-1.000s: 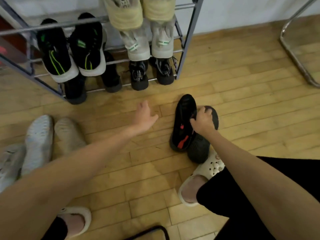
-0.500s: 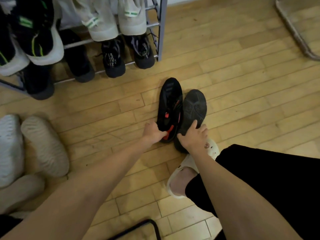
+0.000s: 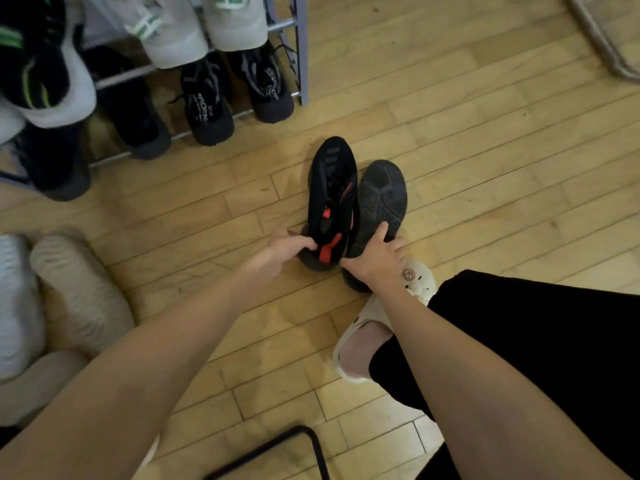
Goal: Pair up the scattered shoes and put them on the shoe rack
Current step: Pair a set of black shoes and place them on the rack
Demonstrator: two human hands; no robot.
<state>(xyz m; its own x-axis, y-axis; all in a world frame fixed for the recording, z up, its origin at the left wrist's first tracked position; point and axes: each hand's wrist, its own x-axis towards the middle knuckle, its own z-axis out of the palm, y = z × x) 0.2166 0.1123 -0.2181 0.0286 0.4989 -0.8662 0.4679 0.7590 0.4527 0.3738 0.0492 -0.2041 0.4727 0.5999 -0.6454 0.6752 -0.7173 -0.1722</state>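
Two black shoes lie side by side on the wooden floor. The left black shoe with red accents (image 3: 332,188) shows its upper; my left hand (image 3: 285,249) grips its heel end. The right black shoe (image 3: 381,195) is turned sole up, and my right hand (image 3: 379,259) holds its heel with fingers spread over the sole. The metal shoe rack (image 3: 300,46) stands at the top left, holding black sneakers on its bottom rail and pale grey and black-and-green ones above.
Pale beige and white shoes (image 3: 79,292) lie on the floor at the left. My foot in a white clog (image 3: 374,323) rests just behind the black pair. A dark metal frame (image 3: 311,441) shows at the bottom, a chrome one (image 3: 602,39) at the top right.
My left hand reached across from the open floor and took the heel of the red-accented shoe. My right hand slid down to the other shoe's heel. The view shifted toward the pair.
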